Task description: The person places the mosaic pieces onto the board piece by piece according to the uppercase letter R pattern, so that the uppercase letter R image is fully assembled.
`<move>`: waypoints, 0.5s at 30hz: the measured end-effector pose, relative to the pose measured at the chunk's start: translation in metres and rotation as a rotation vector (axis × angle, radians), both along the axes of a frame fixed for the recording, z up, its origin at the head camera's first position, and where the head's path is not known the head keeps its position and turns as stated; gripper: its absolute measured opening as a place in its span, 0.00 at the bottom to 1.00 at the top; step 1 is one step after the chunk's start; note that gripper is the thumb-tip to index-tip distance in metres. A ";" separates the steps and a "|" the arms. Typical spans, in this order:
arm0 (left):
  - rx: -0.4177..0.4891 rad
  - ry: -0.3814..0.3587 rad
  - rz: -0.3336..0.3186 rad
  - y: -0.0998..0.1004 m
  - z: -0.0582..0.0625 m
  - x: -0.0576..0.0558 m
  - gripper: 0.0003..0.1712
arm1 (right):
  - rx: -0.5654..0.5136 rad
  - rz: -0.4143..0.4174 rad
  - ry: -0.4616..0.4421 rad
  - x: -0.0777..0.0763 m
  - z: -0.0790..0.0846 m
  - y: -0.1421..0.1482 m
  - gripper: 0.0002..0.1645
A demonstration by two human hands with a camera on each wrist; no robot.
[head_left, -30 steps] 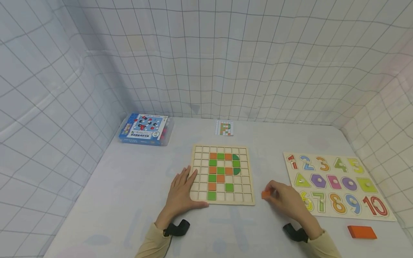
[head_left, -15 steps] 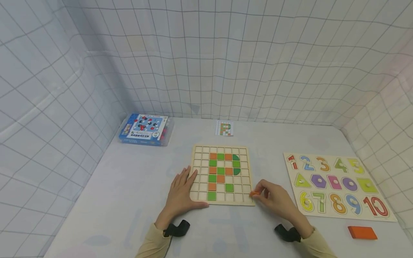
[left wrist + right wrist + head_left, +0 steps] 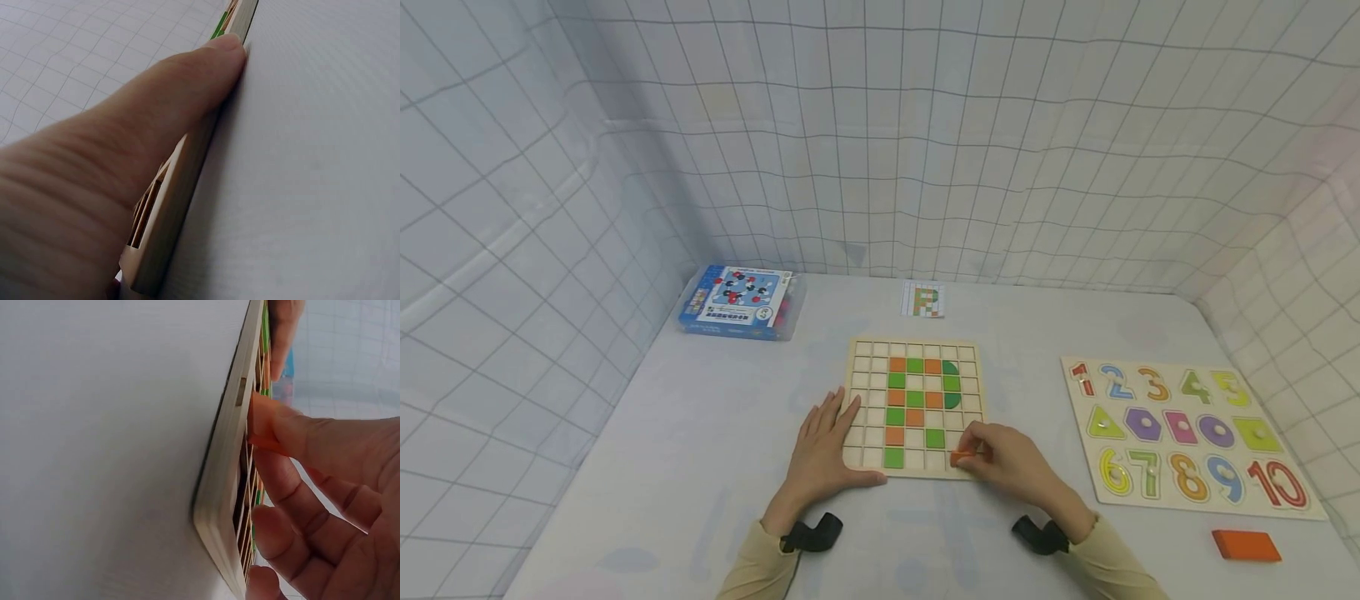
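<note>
A wooden grid board (image 3: 867, 353) lies mid-table, with orange and green square tiles and two dark green rounded tiles set in some cells. My left hand (image 3: 822, 457) rests on its near-left corner, fingers spread along the left side; in the left wrist view the thumb (image 3: 187, 81) lies along the board's front edge. Between thumb and fingertips my right hand (image 3: 1011, 461) pinches an orange square tile (image 3: 265, 422). That tile sits at the front row of cells, toward the right, partly covered by the fingers.
Behind the board lies a small pattern card (image 3: 923, 299). A blue boxed set (image 3: 735, 302) stands at the back left. To the right lies a number-and-shape puzzle board (image 3: 1176, 492), with an orange block (image 3: 1247, 546) in front of it.
My right hand has moved left with the orange tile, from the table beside the board to over its front right cells. My left hand has stayed put.
</note>
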State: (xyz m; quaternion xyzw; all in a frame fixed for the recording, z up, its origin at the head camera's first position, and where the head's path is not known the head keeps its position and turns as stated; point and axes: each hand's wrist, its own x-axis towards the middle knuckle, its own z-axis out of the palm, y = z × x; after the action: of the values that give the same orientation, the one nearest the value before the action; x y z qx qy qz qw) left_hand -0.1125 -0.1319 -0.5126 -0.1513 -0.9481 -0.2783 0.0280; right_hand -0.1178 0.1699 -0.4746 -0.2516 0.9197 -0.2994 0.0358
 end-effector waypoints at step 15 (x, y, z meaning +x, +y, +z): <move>0.001 0.018 0.002 0.001 0.000 0.000 0.69 | 0.068 0.033 0.063 0.000 -0.006 -0.001 0.11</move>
State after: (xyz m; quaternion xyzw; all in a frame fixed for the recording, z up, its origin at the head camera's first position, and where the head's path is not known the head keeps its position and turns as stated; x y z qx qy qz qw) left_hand -0.1121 -0.1309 -0.5130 -0.1528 -0.9479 -0.2772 0.0367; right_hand -0.1175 0.1692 -0.4811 -0.2747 0.9257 -0.2591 0.0204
